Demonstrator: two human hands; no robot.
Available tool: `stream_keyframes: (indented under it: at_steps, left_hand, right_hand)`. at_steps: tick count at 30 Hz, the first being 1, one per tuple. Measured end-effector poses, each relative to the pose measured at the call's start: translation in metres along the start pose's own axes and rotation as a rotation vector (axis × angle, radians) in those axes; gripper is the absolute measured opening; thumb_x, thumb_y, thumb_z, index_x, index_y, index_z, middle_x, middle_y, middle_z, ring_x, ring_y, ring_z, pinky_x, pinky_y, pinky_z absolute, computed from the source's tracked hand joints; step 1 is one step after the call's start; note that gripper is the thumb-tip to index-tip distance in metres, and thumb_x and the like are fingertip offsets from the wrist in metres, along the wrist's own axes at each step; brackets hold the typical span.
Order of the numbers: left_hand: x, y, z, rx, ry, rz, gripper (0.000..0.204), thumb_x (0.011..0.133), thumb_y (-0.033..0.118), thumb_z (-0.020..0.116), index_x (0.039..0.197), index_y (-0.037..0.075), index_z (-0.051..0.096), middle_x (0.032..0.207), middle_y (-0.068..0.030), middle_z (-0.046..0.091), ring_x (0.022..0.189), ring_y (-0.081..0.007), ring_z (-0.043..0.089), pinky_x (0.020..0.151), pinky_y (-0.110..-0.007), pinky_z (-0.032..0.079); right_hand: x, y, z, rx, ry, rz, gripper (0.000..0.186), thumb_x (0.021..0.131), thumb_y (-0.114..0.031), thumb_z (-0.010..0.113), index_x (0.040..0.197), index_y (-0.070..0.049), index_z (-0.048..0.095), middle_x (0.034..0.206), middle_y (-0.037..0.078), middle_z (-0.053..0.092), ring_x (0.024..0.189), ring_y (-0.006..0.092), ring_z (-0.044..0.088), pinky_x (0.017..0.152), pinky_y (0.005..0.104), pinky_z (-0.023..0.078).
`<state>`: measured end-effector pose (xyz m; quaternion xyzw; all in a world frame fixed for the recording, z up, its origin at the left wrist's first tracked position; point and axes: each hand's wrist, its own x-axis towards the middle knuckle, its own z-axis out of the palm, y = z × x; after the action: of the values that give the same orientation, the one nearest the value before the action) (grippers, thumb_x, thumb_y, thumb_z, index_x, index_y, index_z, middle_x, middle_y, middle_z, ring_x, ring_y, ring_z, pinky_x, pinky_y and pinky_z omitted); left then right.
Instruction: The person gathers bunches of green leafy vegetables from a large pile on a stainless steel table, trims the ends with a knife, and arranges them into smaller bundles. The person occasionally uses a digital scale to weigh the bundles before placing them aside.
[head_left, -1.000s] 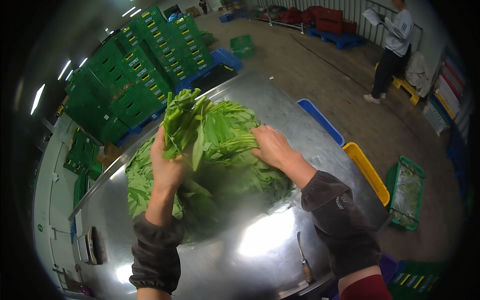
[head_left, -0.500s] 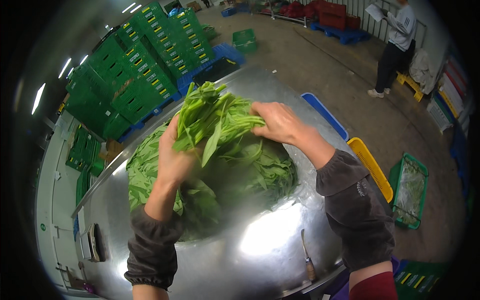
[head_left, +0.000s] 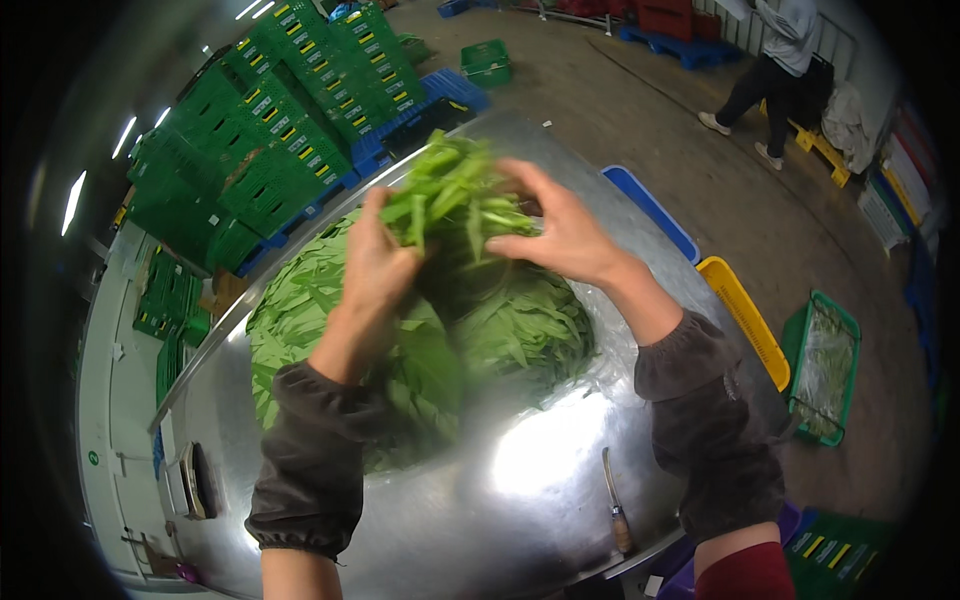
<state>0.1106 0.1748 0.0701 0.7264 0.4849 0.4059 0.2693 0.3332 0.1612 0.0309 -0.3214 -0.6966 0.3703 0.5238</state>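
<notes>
A bunch of long-stemmed leafy greens point(head_left: 448, 195) is raised above the metal table point(head_left: 430, 530), slightly blurred by motion, its cut stems at the top and right. My left hand point(head_left: 378, 255) is closed around its left side. At the stem ends, my right hand point(head_left: 570, 232) has its thumb below and fingers above, curled around the stems. Under and beside my hands lie heaps of the same leafy greens point(head_left: 300, 305), the right-hand heap point(head_left: 525, 325) next to clear plastic film. A hooked knife with a wooden handle point(head_left: 619, 522) rests near the table's front edge.
Beyond the table's right edge are a blue tray point(head_left: 652, 214), a yellow crate point(head_left: 742, 322) and a green crate point(head_left: 825, 372) holding wrapped greens. Tall stacks of green crates point(head_left: 270, 150) stand far left. A person point(head_left: 775, 75) walks at the far right.
Both hands have shifted slightly with the bunch, its leafy part swinging down between them. My right hand's fingers have spread wider around the stems. The person at far right has taken a step.
</notes>
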Motion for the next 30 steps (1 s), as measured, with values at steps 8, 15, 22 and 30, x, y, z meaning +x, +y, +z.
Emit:
stream_keyframes:
  at_steps: [8, 15, 22, 30]
  left_hand:
    - [0.008, -0.006, -0.030, -0.171, 0.053, 0.090, 0.059, 0.063, -0.013, 0.070, 0.117, -0.002, 0.048, 0.114, -0.0092, 0.062, 0.105, -0.0182, 0.058, 0.095, -0.031, 0.044]
    - [0.005, -0.002, -0.035, -0.192, 0.054, 0.048, 0.061, 0.065, -0.011, 0.072, 0.120, -0.001, 0.047, 0.118, -0.0095, 0.060, 0.109, -0.0186, 0.056, 0.097, -0.032, 0.043]
    - [-0.001, 0.012, -0.016, -0.232, -0.078, 0.050, 0.078, 0.065, -0.012, 0.072, 0.133, 0.002, 0.036, 0.123, -0.0090, 0.055, 0.116, -0.0198, 0.052, 0.101, -0.033, 0.041]
    - [0.005, 0.001, -0.019, -0.265, -0.029, 0.077, 0.065, 0.064, -0.013, 0.072, 0.124, -0.001, 0.049, 0.119, -0.0084, 0.060, 0.109, -0.0183, 0.057, 0.098, -0.032, 0.044]
  right_hand:
    - [-0.016, 0.043, 0.009, -0.229, -0.010, 0.142, 0.097, 0.067, -0.032, 0.080, 0.141, 0.005, 0.028, 0.134, 0.032, 0.040, 0.128, 0.0390, 0.040, 0.106, 0.0402, 0.034]
    - [0.008, 0.038, 0.007, -0.344, 0.035, 0.015, 0.059, 0.070, -0.019, 0.075, 0.121, 0.002, 0.054, 0.112, 0.020, 0.061, 0.105, 0.0316, 0.057, 0.089, 0.0362, 0.045]
    - [0.028, -0.004, 0.023, 0.185, 0.015, 0.056, 0.033, 0.080, -0.002, 0.063, 0.113, 0.002, 0.062, 0.105, 0.008, 0.068, 0.093, 0.0127, 0.061, 0.083, 0.0277, 0.048]
    - [0.032, 0.003, 0.030, 0.073, 0.111, -0.086, 0.032, 0.081, -0.007, 0.060, 0.110, 0.003, 0.063, 0.105, 0.016, 0.068, 0.096, 0.0197, 0.064, 0.086, 0.0289, 0.048]
